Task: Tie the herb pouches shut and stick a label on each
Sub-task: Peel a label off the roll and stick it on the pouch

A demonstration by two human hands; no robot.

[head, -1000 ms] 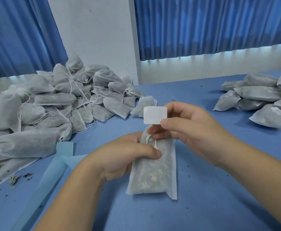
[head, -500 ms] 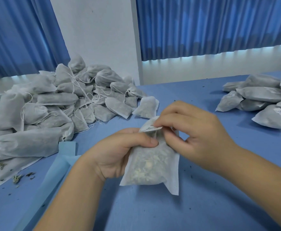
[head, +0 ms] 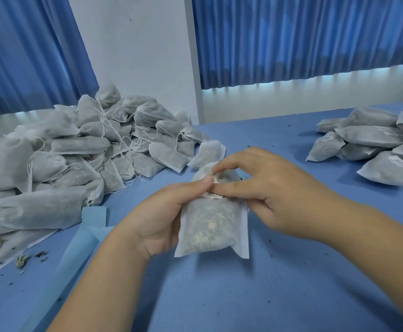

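Pressing a label (head: 211, 195) onto the pouch (head: 212, 231) held over the table (head: 243, 295).
Left of the pouch lies the untied heap (head: 76, 149). Your left hand (head: 162, 219) grips its upper side, and your right hand (head: 274, 195) pinches the label at the neck. The labelled heap (head: 372, 144) lies to the right. The pouch looks soft, light and crushable, so hold it by the neck.

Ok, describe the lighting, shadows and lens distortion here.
Head view: daylight glows below the curtains; even, glare-free light on the table; soft shadows beneath the held pouch, left hand and right hand; wide-angle lens bows the curtain hem.
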